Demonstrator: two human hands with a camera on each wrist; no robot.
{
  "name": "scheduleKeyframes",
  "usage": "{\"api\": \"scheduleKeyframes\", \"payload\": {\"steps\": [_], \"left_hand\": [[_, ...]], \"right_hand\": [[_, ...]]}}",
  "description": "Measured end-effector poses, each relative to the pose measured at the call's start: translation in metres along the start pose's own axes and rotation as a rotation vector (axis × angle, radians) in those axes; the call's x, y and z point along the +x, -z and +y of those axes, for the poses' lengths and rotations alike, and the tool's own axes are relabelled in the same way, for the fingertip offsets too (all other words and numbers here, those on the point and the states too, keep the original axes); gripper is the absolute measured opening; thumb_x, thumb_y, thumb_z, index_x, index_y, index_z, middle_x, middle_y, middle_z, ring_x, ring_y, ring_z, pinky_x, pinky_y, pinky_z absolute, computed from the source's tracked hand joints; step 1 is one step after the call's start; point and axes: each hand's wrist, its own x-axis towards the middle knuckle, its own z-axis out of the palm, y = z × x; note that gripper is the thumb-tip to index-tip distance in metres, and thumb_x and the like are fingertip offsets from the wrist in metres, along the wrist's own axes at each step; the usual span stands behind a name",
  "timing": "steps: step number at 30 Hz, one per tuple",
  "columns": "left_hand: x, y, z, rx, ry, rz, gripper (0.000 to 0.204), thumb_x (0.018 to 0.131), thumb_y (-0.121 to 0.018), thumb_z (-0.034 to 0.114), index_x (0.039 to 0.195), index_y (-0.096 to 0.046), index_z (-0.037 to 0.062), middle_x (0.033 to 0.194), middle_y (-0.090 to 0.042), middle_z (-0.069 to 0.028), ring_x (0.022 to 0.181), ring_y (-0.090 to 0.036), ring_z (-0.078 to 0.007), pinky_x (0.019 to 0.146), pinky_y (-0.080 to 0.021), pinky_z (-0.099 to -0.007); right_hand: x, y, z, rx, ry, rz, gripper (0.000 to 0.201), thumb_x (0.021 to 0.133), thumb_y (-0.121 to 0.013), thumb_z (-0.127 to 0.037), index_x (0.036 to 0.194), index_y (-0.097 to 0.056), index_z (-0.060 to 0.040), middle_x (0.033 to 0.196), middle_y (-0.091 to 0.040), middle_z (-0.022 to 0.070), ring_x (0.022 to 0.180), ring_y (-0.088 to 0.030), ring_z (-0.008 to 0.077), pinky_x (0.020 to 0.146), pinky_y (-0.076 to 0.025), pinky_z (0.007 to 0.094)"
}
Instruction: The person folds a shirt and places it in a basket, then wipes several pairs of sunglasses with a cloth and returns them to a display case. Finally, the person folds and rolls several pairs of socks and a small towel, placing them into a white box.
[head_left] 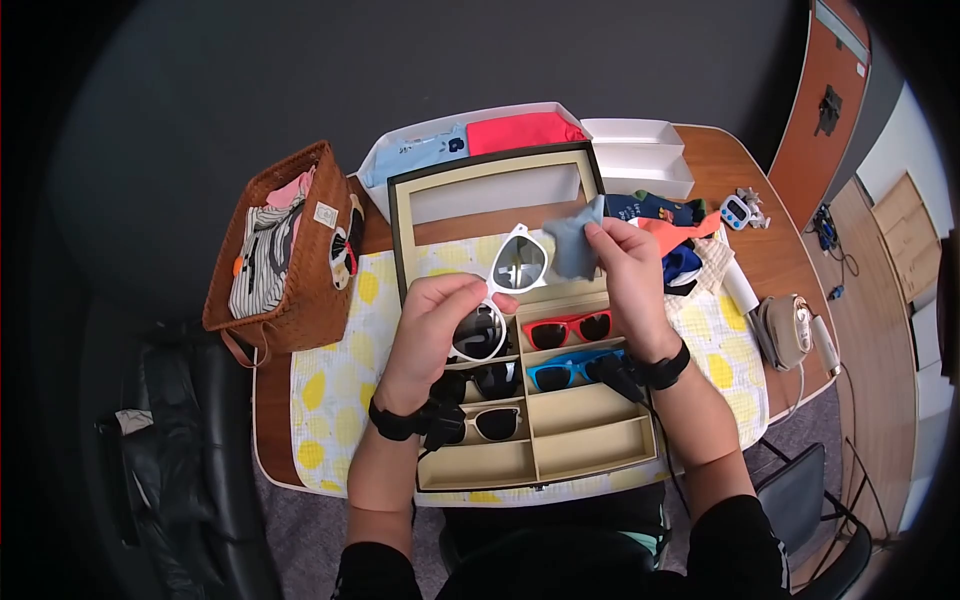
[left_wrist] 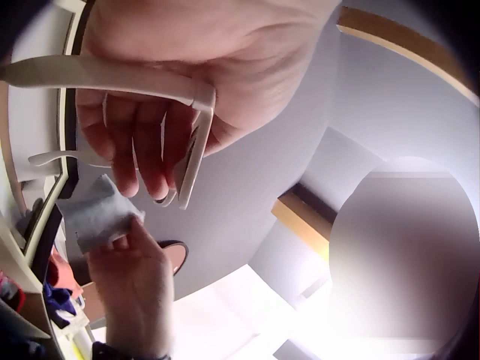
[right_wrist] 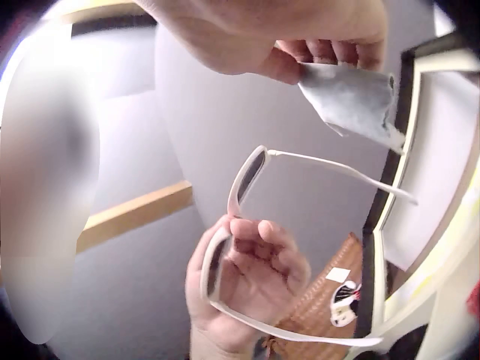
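Observation:
My left hand (head_left: 432, 325) grips a pair of white sunglasses (head_left: 520, 264) at the bridge, thumb and fingers either side of it. They stand on end above the display case, temples spread and pointing away from me. In the right wrist view, the frame of the sunglasses (right_wrist: 250, 180) shows from the side. My right hand (head_left: 632, 275) pinches a crumpled grey-blue cloth (head_left: 573, 250) between thumb and fingers, just right of the upper lens. A small gap separates the cloth from the lens. In the left wrist view, the cloth (left_wrist: 97, 216) hangs from the fingertips.
Below the hands, the lidded case (head_left: 590, 463) stands open, holding red sunglasses (head_left: 567, 331), blue sunglasses (head_left: 560, 377), black sunglasses (head_left: 497, 380) and cream-framed sunglasses (head_left: 497, 424). A wicker basket (head_left: 312, 262) of clothes stands left. White boxes (head_left: 640, 160) are behind; a steamer (head_left: 785, 330) lies right.

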Motion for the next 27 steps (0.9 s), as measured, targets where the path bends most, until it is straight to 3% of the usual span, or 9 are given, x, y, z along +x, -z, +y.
{"api": "scheduleKeyframes", "payload": {"steps": [1, 2, 4, 7, 15, 17, 21, 24, 27], "left_hand": [[-0.001, -0.003, 0.000, 0.081, -0.054, -0.004, 0.027, 0.101, -0.056, 0.013, 0.092, -0.074, -0.0052, 0.085, -0.073, -0.0057, 0.072, -0.061, -0.0039, 0.065, -0.047, -0.0197], [-0.002, -0.004, 0.000, 0.077, -0.052, -0.003, 0.027, 0.101, -0.056, 0.013, 0.092, -0.074, -0.0052, 0.085, -0.073, -0.0057, 0.072, -0.061, -0.0039, 0.065, -0.047, -0.0197], [-0.004, -0.005, -0.001, 0.215, -0.030, -0.046, 0.027, 0.102, -0.057, 0.012, 0.090, -0.075, -0.0039, 0.077, -0.069, -0.0001, 0.066, -0.054, -0.0012, 0.059, -0.042, -0.0186], [-0.007, -0.009, -0.001, 0.272, -0.049, -0.063, 0.025, 0.101, -0.058, 0.011, 0.089, -0.075, -0.0031, 0.071, -0.064, 0.0030, 0.067, -0.052, -0.0009, 0.059, -0.040, -0.0195], [-0.006, -0.005, -0.005, 0.347, -0.105, -0.066, 0.024, 0.101, -0.058, 0.011, 0.089, -0.074, -0.0025, 0.071, -0.063, 0.0024, 0.068, -0.052, -0.0033, 0.062, -0.042, -0.0215], [-0.007, -0.006, -0.001, 0.366, -0.065, -0.088, 0.030, 0.103, -0.052, 0.011, 0.088, -0.072, -0.0059, 0.084, -0.073, -0.0093, 0.079, -0.066, -0.0101, 0.074, -0.051, -0.0242], [-0.006, -0.008, -0.002, 0.185, -0.018, -0.087, 0.034, 0.104, -0.049, 0.013, 0.086, -0.071, -0.0068, 0.084, -0.073, -0.0110, 0.079, -0.068, -0.0125, 0.075, -0.052, -0.0256], [-0.004, -0.005, -0.004, 0.131, -0.028, -0.087, 0.034, 0.104, -0.051, 0.018, 0.088, -0.073, -0.0037, 0.080, -0.072, -0.0047, 0.074, -0.063, -0.0052, 0.067, -0.050, -0.0222], [-0.001, -0.003, -0.008, -0.030, 0.021, -0.105, 0.042, 0.107, -0.047, 0.028, 0.095, -0.072, -0.0042, 0.084, -0.073, -0.0083, 0.076, -0.069, -0.0116, 0.067, -0.054, -0.0235]], "right_hand": [[-0.006, -0.006, -0.004, -0.110, 0.154, 0.008, 0.018, 0.099, -0.063, -0.012, 0.097, -0.073, 0.0028, 0.078, -0.068, -0.0014, 0.068, -0.057, 0.0053, 0.061, -0.043, 0.0233], [-0.012, -0.008, -0.005, -0.220, 0.307, 0.015, 0.018, 0.099, -0.063, -0.011, 0.101, -0.073, 0.0047, 0.079, -0.069, -0.0015, 0.068, -0.057, 0.0059, 0.062, -0.045, 0.0244], [-0.021, -0.011, -0.007, -0.358, 0.355, -0.017, 0.019, 0.097, -0.064, -0.006, 0.111, -0.071, 0.0049, 0.088, -0.074, 0.0079, 0.079, -0.068, 0.0157, 0.071, -0.052, 0.0285], [-0.035, -0.025, -0.018, -0.591, 0.710, -0.129, 0.026, 0.089, -0.065, 0.003, 0.114, -0.070, 0.0040, 0.110, -0.071, 0.0262, 0.112, -0.068, 0.0394, 0.095, -0.052, 0.0406], [-0.047, -0.036, -0.026, -0.810, 1.020, -0.240, 0.028, 0.081, -0.069, 0.005, 0.110, -0.067, 0.0073, 0.108, -0.071, 0.0230, 0.109, -0.068, 0.0399, 0.098, -0.052, 0.0464], [-0.040, -0.031, -0.021, -0.801, 0.992, -0.192, 0.028, 0.081, -0.068, 0.006, 0.110, -0.067, 0.0069, 0.108, -0.071, 0.0226, 0.108, -0.069, 0.0397, 0.098, -0.052, 0.0466], [-0.042, -0.032, -0.021, -0.811, 0.981, -0.182, 0.026, 0.083, -0.067, 0.005, 0.109, -0.067, 0.0066, 0.106, -0.071, 0.0229, 0.107, -0.069, 0.0401, 0.098, -0.052, 0.0479], [-0.049, -0.036, -0.023, -0.792, 1.015, -0.233, 0.025, 0.084, -0.066, 0.004, 0.109, -0.067, 0.0070, 0.103, -0.071, 0.0235, 0.106, -0.069, 0.0405, 0.098, -0.052, 0.0488], [-0.045, -0.032, -0.019, -0.760, 0.938, -0.229, 0.022, 0.085, -0.066, 0.003, 0.107, -0.068, 0.0070, 0.095, -0.071, 0.0230, 0.102, -0.069, 0.0409, 0.096, -0.052, 0.0479]]}}
